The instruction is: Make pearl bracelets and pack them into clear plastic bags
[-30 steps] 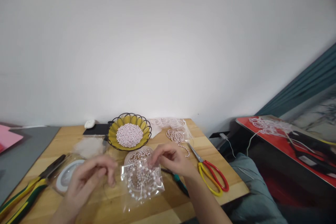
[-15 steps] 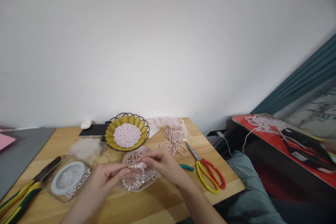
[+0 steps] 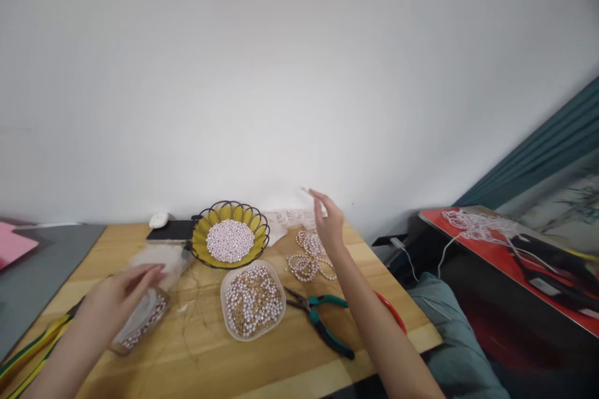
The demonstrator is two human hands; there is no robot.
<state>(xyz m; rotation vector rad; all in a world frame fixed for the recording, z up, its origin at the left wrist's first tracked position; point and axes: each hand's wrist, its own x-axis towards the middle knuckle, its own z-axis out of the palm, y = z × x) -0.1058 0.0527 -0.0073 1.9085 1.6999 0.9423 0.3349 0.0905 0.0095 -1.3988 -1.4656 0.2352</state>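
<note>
My left hand (image 3: pixel 126 293) is over the clear plastic box (image 3: pixel 140 330) on the left, fingertips pinched together; anything between them is too small to see. My right hand (image 3: pixel 329 219) is raised in front of the wall, thumb and finger closed on a small, thin, whitish thing (image 3: pixel 305 190), blurred. Between the hands stands a clear tub (image 3: pixel 255 301) of mixed white and gold beads. Green-handled pliers (image 3: pixel 322 318) lie right of it, beside my right forearm. Behind the tub is a yellow wire-rimmed basket (image 3: pixel 201 249) of pale pink beads.
Strings of pink beads (image 3: pixel 309 255) lie at the back right of the wooden table (image 3: pixel 196 368). My forearm mostly hides red-handled scissors (image 3: pixel 393 312). Yellow-green handles (image 3: pixel 35 349) are at left, near a crumpled clear bag (image 3: pixel 161 259). White cord (image 3: pixel 477 224) lies on a red surface.
My hands have parted: the left moved left over the clear box, the right went up and right. The bead strand between them is no longer there; the tub and pliers are uncovered.
</note>
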